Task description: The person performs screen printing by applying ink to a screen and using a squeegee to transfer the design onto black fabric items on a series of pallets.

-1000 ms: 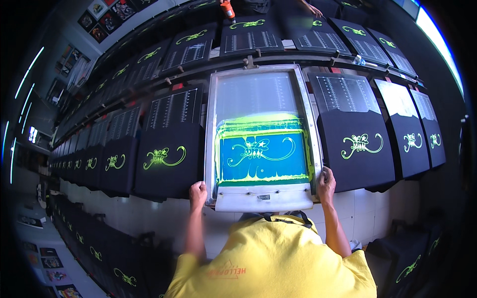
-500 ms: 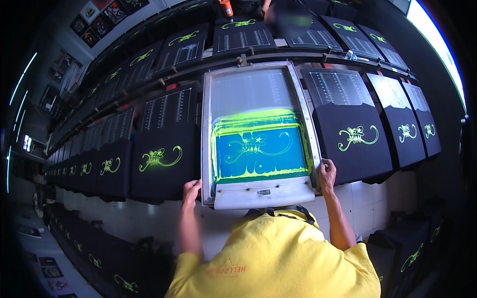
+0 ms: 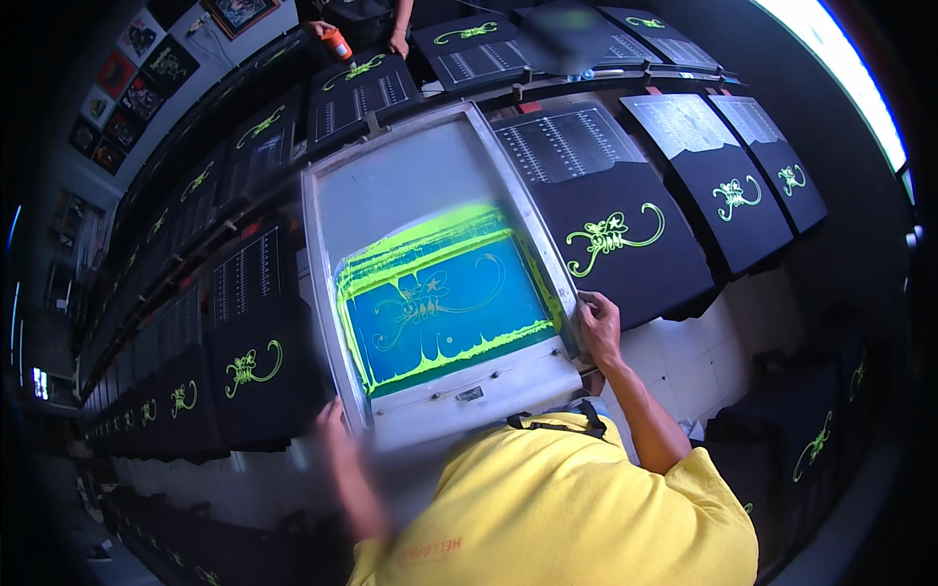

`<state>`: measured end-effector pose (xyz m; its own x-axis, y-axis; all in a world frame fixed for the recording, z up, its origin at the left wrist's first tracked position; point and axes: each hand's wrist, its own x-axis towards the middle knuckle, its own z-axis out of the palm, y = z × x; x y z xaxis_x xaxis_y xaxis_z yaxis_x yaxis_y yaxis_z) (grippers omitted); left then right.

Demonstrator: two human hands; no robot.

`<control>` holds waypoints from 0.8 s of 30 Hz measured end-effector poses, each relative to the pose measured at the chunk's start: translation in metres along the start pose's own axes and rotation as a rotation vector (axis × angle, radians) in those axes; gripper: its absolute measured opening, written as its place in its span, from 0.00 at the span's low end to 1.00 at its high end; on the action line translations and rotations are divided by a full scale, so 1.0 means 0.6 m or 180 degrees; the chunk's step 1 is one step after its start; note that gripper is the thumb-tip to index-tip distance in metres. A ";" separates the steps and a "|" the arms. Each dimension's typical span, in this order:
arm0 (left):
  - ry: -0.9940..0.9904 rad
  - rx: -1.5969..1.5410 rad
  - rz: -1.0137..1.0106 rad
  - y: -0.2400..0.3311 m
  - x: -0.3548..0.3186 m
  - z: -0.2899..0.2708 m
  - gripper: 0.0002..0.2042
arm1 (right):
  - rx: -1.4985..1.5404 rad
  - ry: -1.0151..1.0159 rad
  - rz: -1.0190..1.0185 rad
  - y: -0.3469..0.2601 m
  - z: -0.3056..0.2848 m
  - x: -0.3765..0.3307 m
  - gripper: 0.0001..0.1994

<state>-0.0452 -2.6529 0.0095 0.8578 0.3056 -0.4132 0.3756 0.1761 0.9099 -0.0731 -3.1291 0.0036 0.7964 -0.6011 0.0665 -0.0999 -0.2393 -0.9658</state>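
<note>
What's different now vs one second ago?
The view turned, so the grey rectangular screen frame sits further left, top leaning left. The line design on its blue panel looks fainter. A co-worker's bare hand shifted left, nearer the orange handheld tool.
Same: right hand on the frame's right edge; left hand, now blurred, at its lower-left corner.

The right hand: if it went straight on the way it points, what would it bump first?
The right hand would probably meet the pale screen frame's right rail first. It looks right up against that edge, though the picture can't prove they touch.
</note>
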 end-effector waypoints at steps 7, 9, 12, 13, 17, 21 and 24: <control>0.0158 0.0209 0.0277 -0.044 -0.144 0.250 0.14 | 0.0071 -0.0034 0.0286 0.049 -0.235 0.129 0.10; 0.0037 0.0197 0.0408 -0.077 -0.166 0.298 0.14 | -0.0088 -0.0039 0.0270 0.046 -0.300 0.154 0.11; 0.0195 0.0446 0.0613 -0.110 -0.216 0.405 0.15 | -0.0126 0.0055 -0.0059 0.091 -0.410 0.205 0.12; 0.0231 0.0498 0.0822 -0.125 -0.226 0.435 0.15 | -0.0102 0.0044 0.0049 0.092 -0.440 0.218 0.12; 0.0321 0.0939 0.1176 -0.190 -0.236 0.509 0.16 | -0.0243 0.0093 0.0087 0.112 -0.534 0.264 0.13; 0.0296 0.1294 0.1160 -0.186 -0.261 0.564 0.17 | -0.0191 0.0081 0.0216 0.125 -0.581 0.295 0.13; 0.0326 0.1411 0.1258 -0.193 -0.261 0.589 0.18 | -0.0244 0.0121 0.0070 0.143 -0.589 0.318 0.14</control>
<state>-0.0989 -3.0518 -0.0183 0.9324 0.3609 -0.0218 0.1644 -0.3694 0.9146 -0.1404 -3.5337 0.0218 0.7705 -0.6350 0.0563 -0.1638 -0.2826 -0.9452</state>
